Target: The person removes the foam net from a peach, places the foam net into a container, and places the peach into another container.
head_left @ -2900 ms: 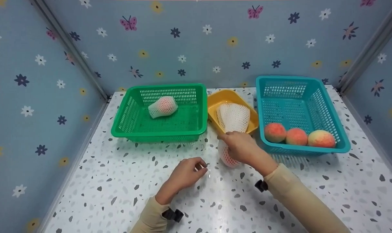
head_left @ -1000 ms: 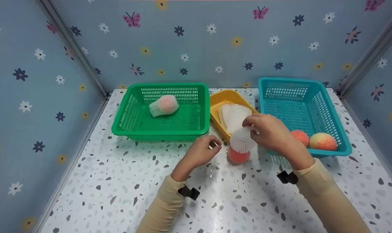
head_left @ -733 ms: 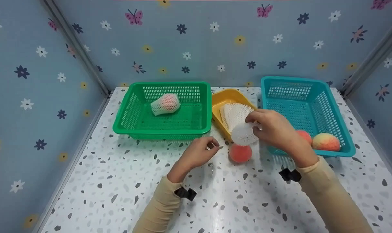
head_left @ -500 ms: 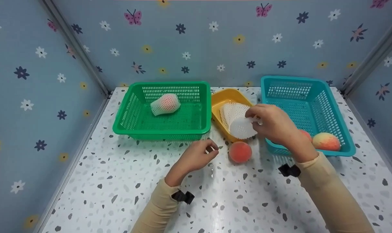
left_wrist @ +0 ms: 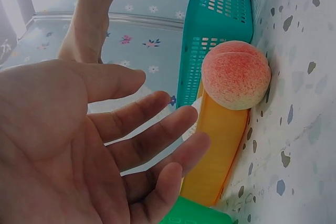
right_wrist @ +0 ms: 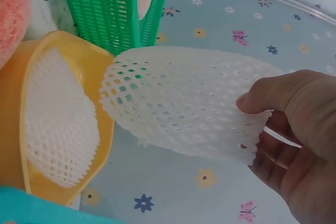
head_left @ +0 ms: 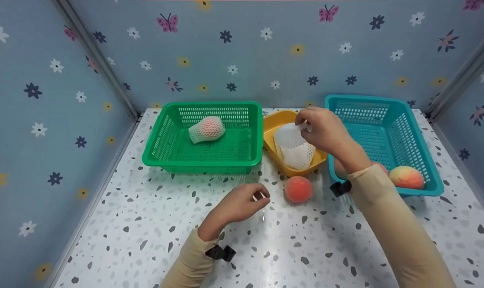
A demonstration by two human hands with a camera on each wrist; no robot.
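Green basket (head_left: 202,164), one netted peach (head_left: 211,128) inside: seemingly one done, four to go.
Left hand (head_left: 241,202) holding nothing, thumb and fingers apart; yellow tray (head_left: 281,117) with spare netting (head_left: 301,159); white sleeve (right_wrist: 184,103) above it, pinched in the right hand (head_left: 322,128); bare peach (head_left: 299,189) on the table (head_left: 282,244) before the tray; three more peaches (head_left: 407,177) in the blue basket (head_left: 370,138).

On the table (head_left: 274,252), before the wall (head_left: 250,52), the tray (head_left: 269,131) is flanked by the left basket (head_left: 202,163) and the right basket (head_left: 370,140); netting (head_left: 304,159) is laid in the tray, and above it a net (head_left: 287,137) is held in the right hand (head_left: 324,130). A netted peach (head_left: 211,129) is contained in the left basket, and three peaches (head_left: 407,177) are lodged along the near side of the right basket. A single peach (head_left: 299,189) is placed just before the tray, right of the left hand (head_left: 240,204).
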